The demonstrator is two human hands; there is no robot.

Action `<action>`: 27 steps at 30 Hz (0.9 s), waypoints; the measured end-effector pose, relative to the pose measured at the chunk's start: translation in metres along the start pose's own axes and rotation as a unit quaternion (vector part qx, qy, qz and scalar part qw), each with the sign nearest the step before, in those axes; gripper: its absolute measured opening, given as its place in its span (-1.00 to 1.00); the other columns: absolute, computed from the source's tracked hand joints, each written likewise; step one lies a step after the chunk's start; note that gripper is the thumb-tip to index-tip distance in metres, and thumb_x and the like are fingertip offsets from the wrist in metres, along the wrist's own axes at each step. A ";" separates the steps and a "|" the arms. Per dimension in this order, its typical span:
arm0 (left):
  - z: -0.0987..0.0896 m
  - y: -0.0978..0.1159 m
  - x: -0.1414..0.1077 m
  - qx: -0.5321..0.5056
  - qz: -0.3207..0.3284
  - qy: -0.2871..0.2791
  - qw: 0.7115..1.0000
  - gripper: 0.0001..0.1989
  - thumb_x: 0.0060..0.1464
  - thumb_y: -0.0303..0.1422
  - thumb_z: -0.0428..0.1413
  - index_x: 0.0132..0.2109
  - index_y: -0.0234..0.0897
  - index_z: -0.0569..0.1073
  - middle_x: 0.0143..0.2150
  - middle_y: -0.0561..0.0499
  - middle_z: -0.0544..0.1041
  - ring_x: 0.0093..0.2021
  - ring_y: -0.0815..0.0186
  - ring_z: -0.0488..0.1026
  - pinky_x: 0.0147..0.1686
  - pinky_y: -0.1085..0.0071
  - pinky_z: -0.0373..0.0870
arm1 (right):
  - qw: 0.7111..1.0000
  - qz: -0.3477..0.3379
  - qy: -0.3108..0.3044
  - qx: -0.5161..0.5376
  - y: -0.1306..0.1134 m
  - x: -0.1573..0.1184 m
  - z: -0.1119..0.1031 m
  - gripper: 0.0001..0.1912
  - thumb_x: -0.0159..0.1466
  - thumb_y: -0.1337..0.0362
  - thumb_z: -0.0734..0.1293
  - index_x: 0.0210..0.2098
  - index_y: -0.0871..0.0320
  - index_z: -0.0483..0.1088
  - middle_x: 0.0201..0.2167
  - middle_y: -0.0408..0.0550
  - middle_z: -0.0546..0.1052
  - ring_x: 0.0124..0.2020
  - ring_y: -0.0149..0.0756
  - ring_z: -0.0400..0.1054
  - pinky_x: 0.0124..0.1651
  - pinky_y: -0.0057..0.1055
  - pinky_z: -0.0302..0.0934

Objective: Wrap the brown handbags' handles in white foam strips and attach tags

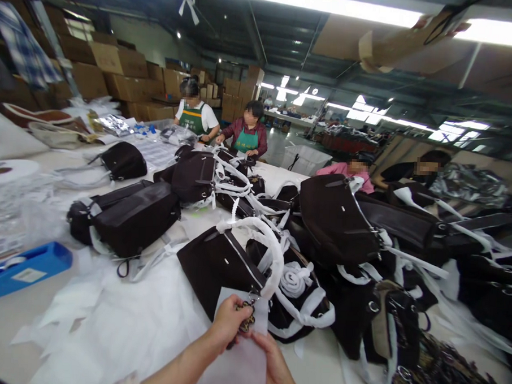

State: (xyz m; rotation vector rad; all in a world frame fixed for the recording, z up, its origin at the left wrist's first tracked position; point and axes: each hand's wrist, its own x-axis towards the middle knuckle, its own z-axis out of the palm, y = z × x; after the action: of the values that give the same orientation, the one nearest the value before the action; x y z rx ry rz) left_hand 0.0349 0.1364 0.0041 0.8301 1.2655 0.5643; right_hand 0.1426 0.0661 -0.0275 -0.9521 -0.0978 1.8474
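My left hand (232,321) is closed on a small patterned bag charm (247,317), pinching it with the thumb on top. The charm hangs by a metal clasp near the handle base of a dark handbag (219,264). Behind and below the charm is a thin white sheet (242,367), lying against the bag's front. My right hand (274,362) grips the sheet's right edge, thumb tip just under the charm; its other fingers are mostly hidden. The handbag leans back, its handle (274,255) wrapped in white.
More dark bags (335,224) crowd the table ahead and right. Patterned charms (447,373) lie piled at lower right. White sheets (118,327) spread at left, near a blue box (27,270). Several co-workers, one in a green apron (192,120), are across the table.
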 end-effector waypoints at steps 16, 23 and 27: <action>0.005 -0.002 -0.009 0.120 0.050 0.039 0.991 -0.80 0.09 -0.20 0.05 -0.34 -0.23 0.25 -0.61 0.16 0.38 -0.75 0.42 0.32 -0.80 0.58 0.00 | 0.999 0.013 -0.030 0.024 -0.007 -0.001 0.016 -0.67 -0.02 0.04 0.45 -0.39 0.16 0.50 -0.54 -0.05 0.52 -0.40 -0.12 0.43 -0.24 -0.19 0.29; 0.001 -0.003 -0.012 0.207 0.072 0.049 0.974 -0.78 0.03 -0.17 0.07 -0.34 -0.24 0.33 -0.60 0.17 0.36 -0.73 0.45 0.28 -0.74 0.54 0.03 | 1.000 -0.018 0.014 -0.001 -0.009 0.003 0.024 -0.56 -0.03 -0.05 0.48 -0.32 0.16 0.50 -0.50 -0.03 0.57 -0.41 -0.11 0.45 -0.32 -0.22 0.31; 0.000 0.002 -0.013 0.240 0.070 0.060 0.966 -0.82 0.04 -0.21 0.01 -0.38 -0.22 0.27 -0.58 0.12 0.35 -0.73 0.39 0.28 -0.74 0.49 0.03 | 0.995 -0.058 0.053 -0.064 -0.018 0.009 0.028 -0.64 -0.07 0.06 0.53 -0.40 0.17 0.48 -0.57 -0.09 0.55 -0.45 -0.14 0.45 -0.34 -0.28 0.29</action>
State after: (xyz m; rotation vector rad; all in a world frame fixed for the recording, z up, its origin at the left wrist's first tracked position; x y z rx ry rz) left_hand 0.0316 0.1277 0.0137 1.3132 1.4893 0.4260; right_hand 0.1359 0.0915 -0.0055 -1.1097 -0.2038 1.6968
